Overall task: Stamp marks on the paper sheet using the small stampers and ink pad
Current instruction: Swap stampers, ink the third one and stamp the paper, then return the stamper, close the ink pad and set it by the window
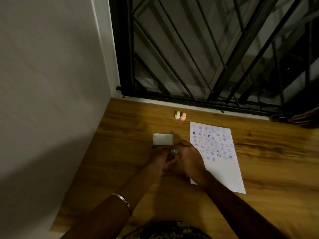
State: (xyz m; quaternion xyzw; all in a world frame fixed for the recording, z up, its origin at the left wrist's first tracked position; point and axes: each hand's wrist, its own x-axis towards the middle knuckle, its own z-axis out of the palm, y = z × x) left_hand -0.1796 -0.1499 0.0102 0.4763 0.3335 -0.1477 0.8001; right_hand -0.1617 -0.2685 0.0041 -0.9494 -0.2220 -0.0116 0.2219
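A white paper sheet (222,171) lies on the wooden table (276,169), its upper half covered with blue and purple stamp marks. Left of it stands the ink pad with its pale lid (163,139) raised. My right hand (187,157) holds a small teal stamper (174,151) just below the pad. My left hand (159,156) rests against the pad's near edge, touching the right hand; what its fingers grip is hidden. A cream stamper (177,115) and a pink stamper (183,116) stand upright side by side near the table's back edge.
A white wall (51,83) borders the table on the left. A black metal window grille (207,49) rises behind the back edge. A dark bundle (305,118) sits at the far right. A metal bracelet (123,200) circles my left wrist.
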